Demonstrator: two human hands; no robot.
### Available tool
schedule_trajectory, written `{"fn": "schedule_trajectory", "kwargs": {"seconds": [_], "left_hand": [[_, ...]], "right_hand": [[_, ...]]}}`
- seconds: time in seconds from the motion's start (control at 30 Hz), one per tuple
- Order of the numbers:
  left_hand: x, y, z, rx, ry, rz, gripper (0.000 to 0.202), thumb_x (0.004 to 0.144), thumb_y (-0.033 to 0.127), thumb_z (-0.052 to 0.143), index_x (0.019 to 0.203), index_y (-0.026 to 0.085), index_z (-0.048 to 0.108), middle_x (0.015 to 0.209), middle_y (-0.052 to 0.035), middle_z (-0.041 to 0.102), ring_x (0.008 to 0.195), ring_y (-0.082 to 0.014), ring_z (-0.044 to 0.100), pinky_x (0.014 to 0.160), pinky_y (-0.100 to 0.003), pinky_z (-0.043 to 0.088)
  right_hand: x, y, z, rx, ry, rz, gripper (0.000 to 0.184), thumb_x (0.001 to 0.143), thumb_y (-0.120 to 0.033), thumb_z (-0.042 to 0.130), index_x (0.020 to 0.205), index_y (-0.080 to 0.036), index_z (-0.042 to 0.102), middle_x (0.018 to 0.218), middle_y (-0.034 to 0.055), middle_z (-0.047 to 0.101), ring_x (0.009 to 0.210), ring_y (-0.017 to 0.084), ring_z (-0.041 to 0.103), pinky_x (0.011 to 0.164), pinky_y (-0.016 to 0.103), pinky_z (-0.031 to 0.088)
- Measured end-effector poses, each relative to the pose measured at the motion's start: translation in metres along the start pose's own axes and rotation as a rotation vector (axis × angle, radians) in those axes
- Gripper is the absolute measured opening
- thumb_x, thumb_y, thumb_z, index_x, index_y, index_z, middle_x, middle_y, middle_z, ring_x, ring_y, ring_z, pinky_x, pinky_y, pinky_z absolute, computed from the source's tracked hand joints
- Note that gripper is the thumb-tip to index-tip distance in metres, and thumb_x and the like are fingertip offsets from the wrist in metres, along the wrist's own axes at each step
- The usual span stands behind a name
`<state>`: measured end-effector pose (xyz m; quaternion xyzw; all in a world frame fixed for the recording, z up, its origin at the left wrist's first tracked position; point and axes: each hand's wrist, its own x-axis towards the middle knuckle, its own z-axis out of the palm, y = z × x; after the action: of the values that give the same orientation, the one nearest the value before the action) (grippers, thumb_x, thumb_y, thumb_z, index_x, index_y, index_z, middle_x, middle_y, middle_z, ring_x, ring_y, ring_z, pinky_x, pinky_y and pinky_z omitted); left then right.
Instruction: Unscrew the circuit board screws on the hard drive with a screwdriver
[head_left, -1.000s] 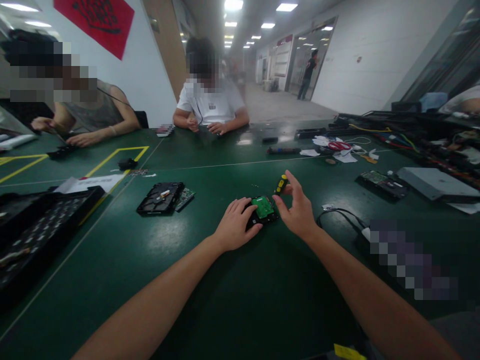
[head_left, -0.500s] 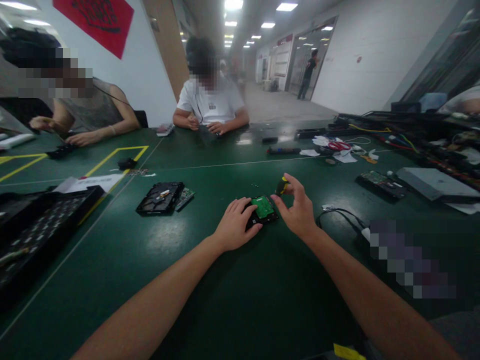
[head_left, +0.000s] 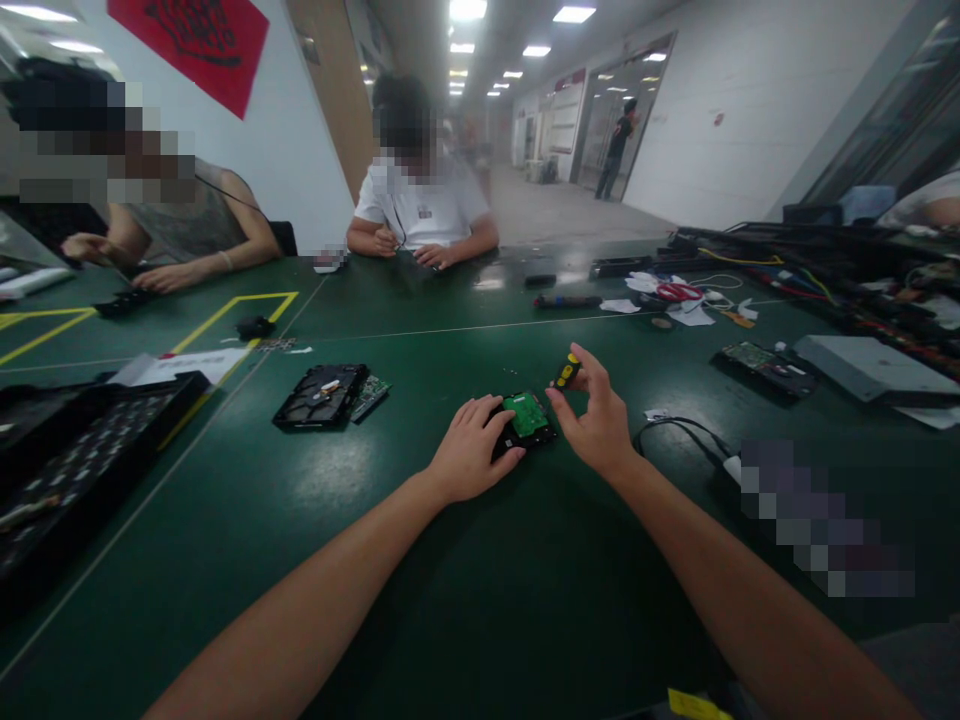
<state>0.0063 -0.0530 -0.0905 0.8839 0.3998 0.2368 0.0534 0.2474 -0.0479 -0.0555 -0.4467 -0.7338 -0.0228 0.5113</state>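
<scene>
A small black hard drive with a green circuit board point(head_left: 527, 415) on top lies on the green table point(head_left: 480, 560) in front of me. My left hand point(head_left: 470, 450) rests on its left side, fingers curled over the edge, holding it down. My right hand point(head_left: 596, 415) is just right of the drive, fingers pinched round a black and yellow screwdriver point(head_left: 565, 372) that stands nearly upright over the drive's right edge. Its tip is hidden behind my thumb.
An opened black drive with a loose green board point(head_left: 324, 395) lies to the left. A black tray point(head_left: 75, 450) sits at the left edge. Cables point(head_left: 679, 432), another drive point(head_left: 761, 365) and a grey box point(head_left: 870, 368) lie to the right. Two people sit across the table.
My right hand's fingers have shifted slightly on the screwdriver handle, as if turning it. The left hand and the drive have stayed put.
</scene>
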Motion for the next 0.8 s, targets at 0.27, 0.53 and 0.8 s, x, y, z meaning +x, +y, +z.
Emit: {"fn": "schedule_trajectory", "kwargs": {"seconds": [0.27, 0.53, 0.8], "left_hand": [[-0.0002, 0.0003, -0.0008, -0.004, -0.005, 0.003, 0.059, 0.099, 0.054, 0.061, 0.147, 0.021, 0.055, 0.158, -0.0169, 0.050, 0.150, -0.0379, 0.044, 0.126, -0.063, 0.033], [0.0001, -0.0010, 0.0010, 0.002, 0.005, 0.011, 0.060, 0.098, 0.053, 0.063, 0.148, 0.021, 0.054, 0.158, -0.0172, 0.049, 0.149, -0.0377, 0.045, 0.126, -0.063, 0.034], [0.0001, -0.0018, 0.0008, 0.013, -0.004, 0.015, 0.061, 0.099, 0.054, 0.061, 0.148, 0.019, 0.054, 0.158, -0.0182, 0.049, 0.148, -0.0380, 0.045, 0.126, -0.063, 0.034]], "right_hand": [[-0.0022, 0.0028, 0.0003, 0.009, -0.055, -0.007, 0.077, 0.099, -0.034, 0.068, 0.165, -0.032, 0.028, 0.157, 0.0136, 0.054, 0.121, 0.031, 0.071, 0.103, 0.053, 0.061], [-0.0007, 0.0000, 0.0006, 0.040, -0.047, 0.027, 0.077, 0.100, -0.030, 0.065, 0.166, -0.032, 0.025, 0.152, 0.0137, 0.059, 0.108, 0.027, 0.076, 0.099, 0.051, 0.064], [-0.0010, 0.0013, 0.0005, -0.004, -0.029, -0.011, 0.072, 0.099, -0.035, 0.068, 0.162, -0.035, 0.033, 0.149, 0.0114, 0.061, 0.109, 0.028, 0.073, 0.100, 0.051, 0.062]]}}
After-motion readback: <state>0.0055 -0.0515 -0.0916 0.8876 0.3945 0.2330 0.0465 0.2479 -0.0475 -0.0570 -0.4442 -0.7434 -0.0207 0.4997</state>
